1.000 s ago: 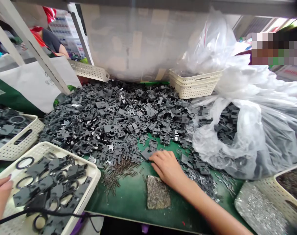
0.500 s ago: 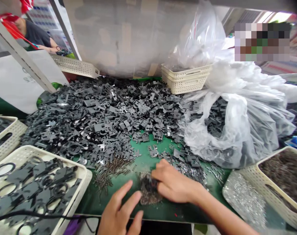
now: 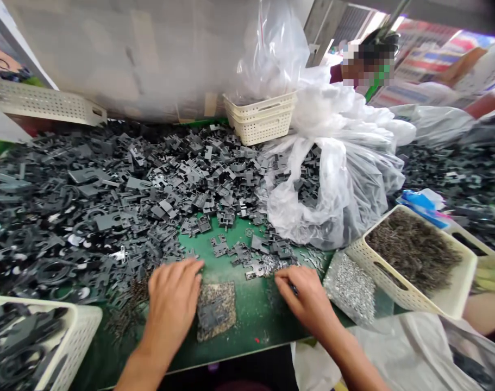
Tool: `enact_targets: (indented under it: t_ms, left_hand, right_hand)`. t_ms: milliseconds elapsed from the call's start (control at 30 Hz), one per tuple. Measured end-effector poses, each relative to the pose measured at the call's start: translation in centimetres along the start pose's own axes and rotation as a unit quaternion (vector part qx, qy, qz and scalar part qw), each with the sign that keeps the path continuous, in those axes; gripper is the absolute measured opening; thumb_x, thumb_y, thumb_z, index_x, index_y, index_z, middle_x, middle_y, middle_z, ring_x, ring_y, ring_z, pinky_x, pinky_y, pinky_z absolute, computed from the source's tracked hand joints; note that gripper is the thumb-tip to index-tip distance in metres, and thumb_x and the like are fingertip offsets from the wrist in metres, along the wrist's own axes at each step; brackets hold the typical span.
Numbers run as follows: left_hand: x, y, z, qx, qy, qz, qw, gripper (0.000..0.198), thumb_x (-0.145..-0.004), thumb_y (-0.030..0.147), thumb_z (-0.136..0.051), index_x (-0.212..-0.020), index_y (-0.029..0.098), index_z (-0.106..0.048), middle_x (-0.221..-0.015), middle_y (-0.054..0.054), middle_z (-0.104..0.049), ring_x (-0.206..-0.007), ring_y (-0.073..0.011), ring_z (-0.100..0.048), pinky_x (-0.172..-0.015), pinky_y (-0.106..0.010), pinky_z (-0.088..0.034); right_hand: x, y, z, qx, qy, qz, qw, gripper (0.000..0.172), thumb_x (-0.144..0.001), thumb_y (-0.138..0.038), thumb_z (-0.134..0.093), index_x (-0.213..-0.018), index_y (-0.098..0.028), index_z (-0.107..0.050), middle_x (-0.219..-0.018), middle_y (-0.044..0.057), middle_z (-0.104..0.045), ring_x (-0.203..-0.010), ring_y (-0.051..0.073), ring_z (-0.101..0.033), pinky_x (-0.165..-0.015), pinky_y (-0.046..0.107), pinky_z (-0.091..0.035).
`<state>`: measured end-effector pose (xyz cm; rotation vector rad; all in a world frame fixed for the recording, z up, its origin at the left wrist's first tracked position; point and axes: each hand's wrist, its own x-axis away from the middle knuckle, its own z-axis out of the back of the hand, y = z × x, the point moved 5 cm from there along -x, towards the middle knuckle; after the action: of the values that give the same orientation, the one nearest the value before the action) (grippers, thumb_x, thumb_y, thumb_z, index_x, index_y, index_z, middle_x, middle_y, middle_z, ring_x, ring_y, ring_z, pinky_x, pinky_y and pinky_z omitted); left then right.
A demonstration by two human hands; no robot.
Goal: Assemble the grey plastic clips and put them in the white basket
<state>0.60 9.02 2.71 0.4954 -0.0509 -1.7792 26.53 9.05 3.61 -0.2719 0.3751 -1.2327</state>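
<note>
My left hand (image 3: pixel 173 297) lies palm down on the green mat (image 3: pixel 253 315), fingers together, at the left edge of a small grey speckled pad (image 3: pixel 215 309) that has a dark plastic part on it. My right hand (image 3: pixel 305 297) rests to the right of the pad, fingers curled, thumb and forefinger pinched on a small dark piece beside a scatter of small shiny metal bits (image 3: pixel 267 266). A large heap of dark grey plastic parts (image 3: pixel 149 190) spreads just beyond both hands.
A clear bag of parts (image 3: pixel 332 184) sits at centre right. A cream basket of dark springs (image 3: pixel 414 260) and a pile of silver bits (image 3: pixel 349 285) lie right. Stacked cream baskets (image 3: pixel 261 117) stand behind. Another basket (image 3: pixel 68 336) is at lower left. A person is at upper right.
The view swung right. My left hand came forward from the near edge to the pad's left side. My right hand left the pad and moved right toward the metal bits.
</note>
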Motion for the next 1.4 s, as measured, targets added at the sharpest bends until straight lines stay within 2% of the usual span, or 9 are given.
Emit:
enact_targets:
  t_ms: [100, 200, 467, 667, 833, 967, 1100, 1267, 1400]
  left_hand:
    - [-2.6, -1.4, -0.4, -0.068, -0.012, -0.013, 0.998, 0.028, -0.089, 0.021, -0.044, -0.107, 0.021, -0.065, -0.114, -0.01, -0.067, -0.107, -0.0291, -0.057, -0.102, -0.054, -0.031]
    - [-3.6, -1.7, -0.9, -0.093, -0.027, -0.029, 0.995, 0.024, -0.088, 0.02, -0.044, -0.097, 0.022, -0.067, -0.097, -0.007, -0.07, -0.092, -0.0253, -0.061, -0.101, -0.049, -0.034]
    - [-3.7, -0.6, -1.0, -0.123, -0.015, -0.021, 0.992, 0.029, -0.092, 0.023, -0.041, -0.107, 0.023, -0.066, -0.082, -0.006, -0.066, -0.084, -0.0251, -0.057, -0.1, -0.05, -0.028]
    - [-3.7, -1.2, 0.0, -0.111, 0.014, 0.008, 0.994, 0.029, -0.095, 0.024, -0.038, -0.099, 0.02, -0.066, -0.081, -0.006, -0.068, -0.085, -0.0243, -0.057, -0.095, -0.047, -0.029]
    - [-2.4, -0.8, 2.2, 0.068, 0.042, 0.091, 0.993, 0.033, -0.095, 0.035, -0.037, -0.102, 0.021, -0.066, -0.093, -0.006, -0.07, -0.088, -0.0239, -0.059, -0.084, -0.04, -0.04]
    - [-0.1, -0.1, 2.7, 0.252, 0.036, 0.204, 0.945, 0.036, -0.089, 0.047, -0.043, -0.098, 0.022, -0.067, -0.098, -0.005, -0.072, -0.092, -0.0219, -0.064, -0.084, -0.034, -0.049]
    - [1.9, 0.4, 1.8, 0.327, 0.019, 0.292, 0.899, 0.042, -0.083, 0.055, -0.048, -0.096, 0.022, -0.07, -0.093, -0.005, -0.074, -0.086, -0.0228, -0.068, -0.081, -0.035, -0.053]
    - [2.6, 1.7, 1.0, 0.367, 0.019, 0.322, 0.873, 0.043, -0.08, 0.055, -0.05, -0.094, 0.021, -0.071, -0.091, -0.006, -0.075, -0.08, -0.0231, -0.07, -0.077, -0.035, -0.056]
    - [2.7, 2.6, 0.8, 0.406, 0.009, 0.312, 0.859, 0.039, -0.081, 0.052, -0.052, -0.094, 0.02, -0.071, -0.089, -0.006, -0.075, -0.079, -0.022, -0.071, -0.073, -0.031, -0.057]
  right_hand:
    - [1.0, 1.6, 0.1, 0.035, -0.022, -0.017, 0.999, 0.022, -0.096, -0.029, -0.044, -0.088, -0.021, -0.063, -0.082, 0.004, -0.064, -0.077, 0.019, -0.055, -0.072, 0.033, -0.034]
    - [1.5, 0.9, -0.9, 0.029, -0.063, 0.0, 0.998, 0.018, -0.096, -0.026, -0.046, -0.096, -0.025, -0.065, -0.086, 0.003, -0.064, -0.08, 0.019, -0.054, -0.074, 0.034, -0.033]
    - [-0.3, -2.3, -3.0, 0.092, -0.092, 0.04, 0.991, 0.018, -0.095, -0.019, -0.046, -0.083, -0.019, -0.059, -0.083, 0.004, -0.059, -0.079, 0.02, -0.048, -0.073, 0.035, -0.028]
    - [-0.5, -0.7, -1.1, 0.021, -0.043, 0.005, 0.999, 0.015, -0.097, -0.019, -0.046, -0.093, -0.021, -0.06, -0.088, 0.003, -0.061, -0.084, 0.02, -0.05, -0.078, 0.035, -0.028]
    - [0.2, -1.0, -2.0, 0.042, -0.072, 0.03, 0.996, 0.012, -0.093, -0.02, -0.054, -0.094, -0.027, -0.064, -0.091, 0.002, -0.062, -0.086, 0.021, -0.05, -0.078, 0.036, -0.027]
    - [-0.3, -1.5, -3.0, 0.028, -0.068, 0.036, 0.997, 0.016, -0.096, -0.017, -0.045, -0.089, -0.021, -0.059, -0.088, 0.003, -0.061, -0.083, 0.02, -0.05, -0.076, 0.036, -0.029]
    - [-0.9, -3.5, -2.6, -0.099, -0.018, 0.06, 0.993, 0.017, -0.097, -0.015, -0.04, -0.092, -0.021, -0.055, -0.084, 0.003, -0.06, -0.079, 0.019, -0.052, -0.075, 0.034, -0.034]
    - [-0.9, -8.0, -2.6, -0.274, 0.023, 0.065, 0.959, 0.012, -0.096, -0.019, -0.046, -0.105, -0.024, -0.051, -0.089, 0.001, -0.06, -0.083, 0.016, -0.055, -0.073, 0.027, -0.043]
    - [-1.0, -9.5, -3.6, -0.282, 0.075, 0.029, 0.956, 0.017, -0.093, -0.019, -0.051, -0.108, -0.026, -0.05, -0.086, 0.001, -0.06, -0.082, 0.018, -0.054, -0.074, 0.029, -0.044]
